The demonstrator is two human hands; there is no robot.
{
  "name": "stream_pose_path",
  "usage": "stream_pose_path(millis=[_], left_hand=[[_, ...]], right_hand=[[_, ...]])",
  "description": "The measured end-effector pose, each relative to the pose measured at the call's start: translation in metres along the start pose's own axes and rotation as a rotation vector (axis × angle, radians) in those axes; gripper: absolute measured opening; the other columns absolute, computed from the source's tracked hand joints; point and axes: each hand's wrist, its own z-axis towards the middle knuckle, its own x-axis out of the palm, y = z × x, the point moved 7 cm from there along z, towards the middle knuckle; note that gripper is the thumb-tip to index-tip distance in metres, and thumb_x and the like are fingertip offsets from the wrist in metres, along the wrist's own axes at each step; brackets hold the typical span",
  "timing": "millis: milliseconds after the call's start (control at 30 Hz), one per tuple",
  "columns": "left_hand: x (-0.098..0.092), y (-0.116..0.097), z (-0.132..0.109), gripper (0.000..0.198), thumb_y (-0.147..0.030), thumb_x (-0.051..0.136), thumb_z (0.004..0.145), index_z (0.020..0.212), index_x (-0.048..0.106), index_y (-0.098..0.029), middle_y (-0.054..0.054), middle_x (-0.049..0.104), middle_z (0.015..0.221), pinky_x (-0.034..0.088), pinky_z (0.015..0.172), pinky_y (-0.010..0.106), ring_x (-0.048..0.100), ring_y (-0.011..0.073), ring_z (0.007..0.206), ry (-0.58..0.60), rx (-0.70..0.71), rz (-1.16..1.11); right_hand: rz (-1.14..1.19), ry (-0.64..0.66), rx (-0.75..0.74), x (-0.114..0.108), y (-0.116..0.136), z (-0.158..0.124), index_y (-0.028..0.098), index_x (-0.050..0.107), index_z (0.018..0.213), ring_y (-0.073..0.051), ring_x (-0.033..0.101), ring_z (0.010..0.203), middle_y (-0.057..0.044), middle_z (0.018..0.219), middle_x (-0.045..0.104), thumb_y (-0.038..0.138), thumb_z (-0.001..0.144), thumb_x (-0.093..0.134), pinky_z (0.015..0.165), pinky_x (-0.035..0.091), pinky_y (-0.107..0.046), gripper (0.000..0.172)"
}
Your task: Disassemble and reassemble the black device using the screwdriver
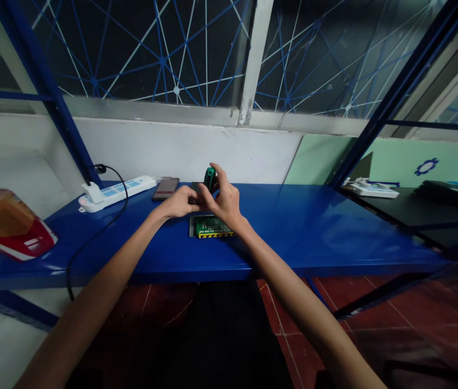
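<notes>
My right hand [229, 201] is closed around a screwdriver with a green handle [210, 176], which stands roughly upright, its index finger raised beside the handle's top. The shaft and tip are hidden behind my fingers. Close on the left, my left hand [178, 203] has its fingers pinched together by the screwdriver's lower part; whatever they grip is too covered to make out. Just below both hands lies a green circuit board [212, 225] with a yellow strip along its near edge, flat on the blue table [293, 232]. Part of the board is covered by my right hand.
A phone [166, 189] lies behind my left hand. Further left are a white power strip [119, 193] with a black cable [103, 227] and a bottle [5, 219] of amber liquid. White devices [374, 189] sit at the far right. Blue metal posts frame the table.
</notes>
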Motion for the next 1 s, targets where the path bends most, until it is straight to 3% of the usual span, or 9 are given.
stream_pose_path(millis=[133,333,500,733,1000], left_hand=[[-0.0013,0.001,0.0002,0.014,-0.023,0.069,0.068,0.073,0.075,-0.011,0.007,0.073,0.073,0.048,0.065,0.026,0.063,0.0168,0.068,-0.036,-0.004,-0.019],[-0.0007,-0.0012,0.0007,0.018,-0.018,0.065,0.065,0.077,0.076,-0.012,0.006,0.073,0.073,0.048,0.068,0.027,0.064,0.0174,0.07,0.009,-0.004,-0.05],[0.0034,-0.0041,-0.0007,0.021,-0.022,0.064,0.069,0.082,0.076,-0.011,0.007,0.073,0.077,0.048,0.067,0.026,0.064,0.0157,0.07,0.061,-0.002,-0.069],[0.0018,0.0039,0.0009,0.02,-0.02,0.065,0.068,0.082,0.076,-0.012,0.008,0.074,0.077,0.049,0.07,0.028,0.066,0.018,0.072,0.007,-0.004,-0.044],[0.0033,0.0008,0.0019,0.021,-0.015,0.06,0.067,0.08,0.076,-0.012,0.007,0.075,0.08,0.049,0.072,0.026,0.067,0.0178,0.074,0.051,0.004,-0.022]], right_hand=[[-0.011,0.0,-0.006,0.0013,-0.0018,-0.0007,0.021,0.033,0.142,-0.02,0.064,0.068,-0.004,0.08,0.067,0.049,0.092,0.046,0.064,0.049,-0.033,0.059],[-0.006,0.027,-0.042,-0.0004,0.0052,-0.0023,0.022,0.029,0.146,-0.02,0.065,0.081,-0.008,0.11,0.067,0.042,0.096,0.037,0.072,0.051,-0.034,0.054],[0.017,0.05,-0.061,-0.0009,0.0048,-0.0029,0.022,0.027,0.148,-0.02,0.064,0.084,-0.01,0.122,0.063,0.037,0.098,0.034,0.079,0.051,-0.035,0.053],[0.029,0.058,-0.032,0.0029,0.0003,-0.0034,0.023,0.025,0.148,-0.018,0.065,0.078,-0.009,0.116,0.065,0.04,0.097,0.035,0.075,0.051,-0.034,0.055],[0.023,0.06,-0.008,0.0027,-0.0018,-0.0032,0.025,0.024,0.148,-0.018,0.065,0.072,-0.008,0.109,0.067,0.043,0.096,0.038,0.07,0.051,-0.034,0.057]])
